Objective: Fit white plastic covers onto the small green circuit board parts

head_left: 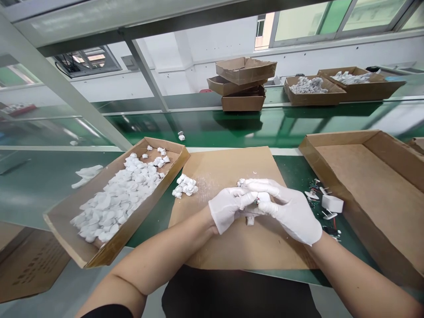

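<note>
Both my hands wear white gloves and meet over a flat cardboard sheet [228, 172] on the green bench. My left hand [228, 210] is curled shut around a small white plastic part [251, 219] whose end pokes out below the fingers. My right hand [288, 207] lies over it with the fingers folded across the same part. A small heap of white parts [184, 186] rests on the sheet to the left of my hands. Left again, a tilted cardboard tray [82, 251] holds many of the white parts [115, 198].
A large empty cardboard box [371, 176] stands at the right. Between it and the sheet lie a white plug-like block [332, 203] and small metal pieces. Across the green conveyor [232, 126] are stacked boxes [243, 84] and two trays with white parts [309, 86]. A metal frame strut [66, 92] slants at left.
</note>
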Available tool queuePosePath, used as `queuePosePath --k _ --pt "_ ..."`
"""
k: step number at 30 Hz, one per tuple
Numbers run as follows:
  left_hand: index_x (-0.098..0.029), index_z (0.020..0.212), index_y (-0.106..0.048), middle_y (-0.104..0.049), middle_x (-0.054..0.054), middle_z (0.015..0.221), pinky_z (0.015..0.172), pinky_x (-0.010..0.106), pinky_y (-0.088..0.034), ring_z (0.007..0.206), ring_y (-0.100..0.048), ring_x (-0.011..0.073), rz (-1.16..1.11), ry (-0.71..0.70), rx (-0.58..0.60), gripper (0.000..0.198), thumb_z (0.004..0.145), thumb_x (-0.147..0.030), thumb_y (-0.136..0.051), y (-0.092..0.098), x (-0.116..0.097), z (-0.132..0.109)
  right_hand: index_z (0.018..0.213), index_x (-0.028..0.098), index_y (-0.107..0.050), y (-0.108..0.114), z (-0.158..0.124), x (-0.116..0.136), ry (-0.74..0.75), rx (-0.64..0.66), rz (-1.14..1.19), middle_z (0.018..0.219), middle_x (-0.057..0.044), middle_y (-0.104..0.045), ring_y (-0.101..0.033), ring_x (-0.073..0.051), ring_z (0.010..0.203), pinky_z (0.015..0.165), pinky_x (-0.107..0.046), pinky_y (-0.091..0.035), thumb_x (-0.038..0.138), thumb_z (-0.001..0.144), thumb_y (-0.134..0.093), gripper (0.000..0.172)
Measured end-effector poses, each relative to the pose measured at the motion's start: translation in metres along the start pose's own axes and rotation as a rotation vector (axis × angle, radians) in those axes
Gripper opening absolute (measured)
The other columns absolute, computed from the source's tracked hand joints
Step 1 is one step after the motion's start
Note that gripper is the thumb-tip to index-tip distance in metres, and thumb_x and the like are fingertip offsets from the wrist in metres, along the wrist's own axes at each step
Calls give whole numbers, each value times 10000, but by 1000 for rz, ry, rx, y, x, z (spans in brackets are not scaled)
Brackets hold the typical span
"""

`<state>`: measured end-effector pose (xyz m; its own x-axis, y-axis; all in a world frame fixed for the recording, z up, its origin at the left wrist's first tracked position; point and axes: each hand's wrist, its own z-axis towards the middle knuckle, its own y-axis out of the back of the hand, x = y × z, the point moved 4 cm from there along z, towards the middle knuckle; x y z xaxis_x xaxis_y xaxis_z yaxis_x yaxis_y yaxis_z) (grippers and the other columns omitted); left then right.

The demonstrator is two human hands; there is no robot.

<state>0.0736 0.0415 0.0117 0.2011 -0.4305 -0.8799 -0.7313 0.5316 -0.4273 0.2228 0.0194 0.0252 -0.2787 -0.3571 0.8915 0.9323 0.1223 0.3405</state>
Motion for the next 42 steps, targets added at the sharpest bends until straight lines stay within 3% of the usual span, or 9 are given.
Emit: queuePosePath --k 4,9,13,17,20,25,32,37,42 --pt "-93 771 -684 -653 100 788 788 416 -504 650 -628 188 -4 28 8 438 771 -519 -787 0 0 0 1270 286 -707 0 -3 0 66 -28 -94 1388 -35 -630 -565 -250 1310 1171 -426 -431 458 985 -591 352" --pt "-116 958 -728 -646 108 924 681 352 -517 777 -657 208 -64 7 19 399 814 -487 -764 -1 1 2 1593 291 -316 -5 -5 7 270 -52 -208 1475 -79 -543 -514 -278 1348 1135 -494 -451 546 1051 -347 599" --pt "-101 806 -703 -619 78 816 647 335 -514 697 -631 174 -72 -7 -36 372 806 -465 -780 -3 3 2 1585 287 -336 -6 -3 11 529 -172 -441 1408 -97 -595 -505 -320 1334 1098 -568 -439 409 1076 -310 524" --pt "-90 933 -721 -667 119 877 626 345 -509 701 -652 205 -66 -22 -76 376 824 -448 -764 -3 2 0 1612 231 -269 -10 -1 10 631 -232 -719 1420 -168 -573 -461 -406 1354 1014 -620 -463 581 1031 -342 682" --pt "-87 977 -714 -685 147 943 621 358 -517 730 -669 237 -78 -29 -86 374 821 -424 -761 1 -1 0 1616 225 -256 -13 -1 8 556 -213 -701 1462 -170 -534 -457 -403 1367 1039 -616 -459 650 993 -388 765" --pt "-93 902 -696 -663 112 902 739 422 -547 681 -661 216 -116 -14 79 328 849 -417 -707 3 -6 0 1565 289 -383 -11 -1 2 172 -51 -394 1553 -59 -462 -422 -298 1436 1164 -501 -433 471 1041 -435 558" --pt "-66 852 -719 -685 114 865 915 472 -517 652 -663 179 -99 18 -62 440 733 -470 -844 -1 4 3 1287 337 -686 -4 -4 2 -124 -83 -30 1355 -13 -650 -587 -270 1288 1154 -487 -466 506 997 -540 366" --pt "-51 853 -728 -683 100 825 934 441 -520 647 -663 159 -90 30 -119 433 732 -447 -853 -2 6 4 1335 317 -656 -6 -6 -4 -84 -144 -17 1367 -32 -644 -591 -273 1284 1119 -476 -499 508 1019 -492 404" --pt "-78 958 -708 -704 152 996 767 374 -557 823 -702 241 -169 47 -34 399 808 -443 -770 2 1 2 1581 224 -357 -12 -4 -8 218 -109 -356 1515 -154 -471 -480 -363 1372 1130 -559 -447 734 941 -430 822"
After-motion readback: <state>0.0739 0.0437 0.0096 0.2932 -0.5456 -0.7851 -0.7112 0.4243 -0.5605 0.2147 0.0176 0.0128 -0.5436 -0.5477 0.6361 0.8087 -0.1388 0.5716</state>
